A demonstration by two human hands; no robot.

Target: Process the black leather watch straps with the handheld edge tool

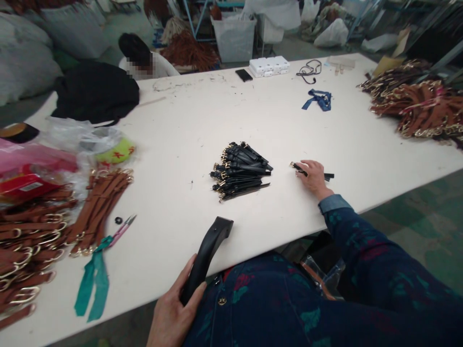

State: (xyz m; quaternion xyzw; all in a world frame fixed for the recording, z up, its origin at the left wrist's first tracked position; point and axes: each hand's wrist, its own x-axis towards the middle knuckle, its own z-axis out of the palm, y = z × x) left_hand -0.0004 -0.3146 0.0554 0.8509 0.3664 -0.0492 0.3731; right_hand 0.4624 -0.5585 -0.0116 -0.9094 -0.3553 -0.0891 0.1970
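Note:
My left hand [177, 308] is at the table's near edge, gripping a curved black leather strap [206, 258] that stands up from my fist. My right hand [314, 179] lies on the white table [173, 202] and closes over a short black strap [299, 168] with a gold buckle at its tip. To the left of that hand is a heap of black leather straps with gold buckles [240, 171]. The heap and my right hand are a small gap apart.
Heaps of brown straps with gold buckles [423, 108] lie at the right end, and more [97, 212] at the left. Pink-handled thread snips [121, 231] and a teal ribbon [94, 279] lie nearby. A seated person [144, 60] is beyond the table's far edge.

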